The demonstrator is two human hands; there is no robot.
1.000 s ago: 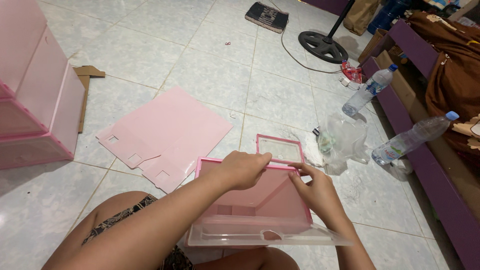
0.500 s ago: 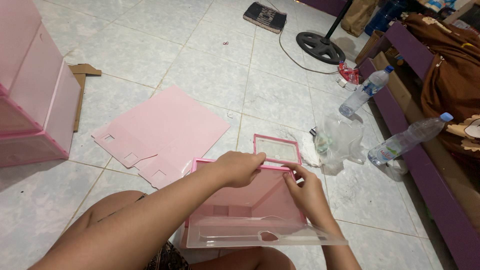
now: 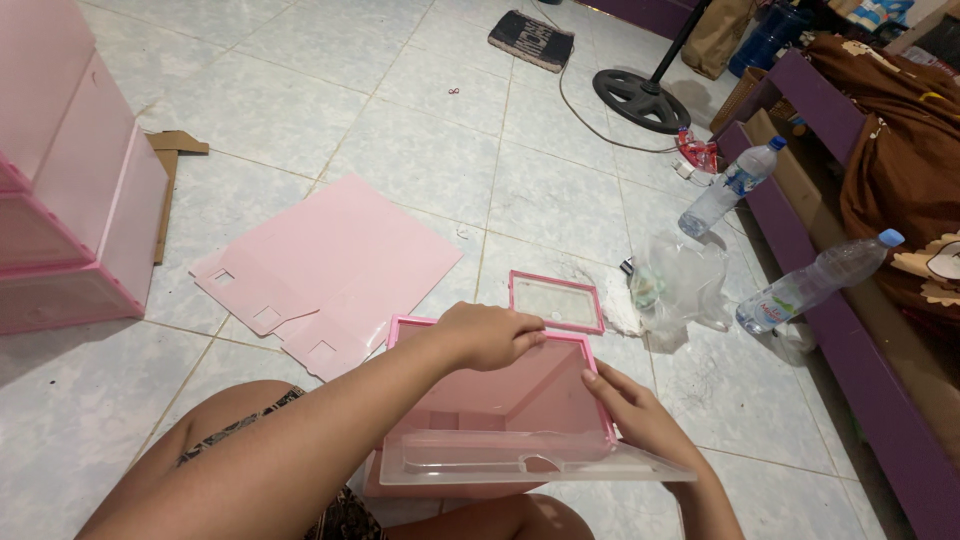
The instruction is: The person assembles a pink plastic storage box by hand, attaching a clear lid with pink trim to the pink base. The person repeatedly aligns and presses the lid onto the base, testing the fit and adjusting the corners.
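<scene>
From the head camera, your left hand [image 3: 490,335] is clenched over the far rim of the pink drawer box [image 3: 500,400], fingers curled down onto the top edge, while your right hand [image 3: 630,405] grasps the box's right wall, thumb inside and fingers outside. The box sits on the floor between your knees, its clear front panel [image 3: 530,462] facing you, just below both grips. Just beyond your left hand lies a small pink-framed panel [image 3: 555,300]; to the left of it, flat pink sheets [image 3: 330,270] rest on the tiles. By my reading you are squaring up the drawer's walls, pressing the back rim into place. The next move likely calls for steady downward pressure while the right hand keeps the side wall from bowing outward.
</scene>
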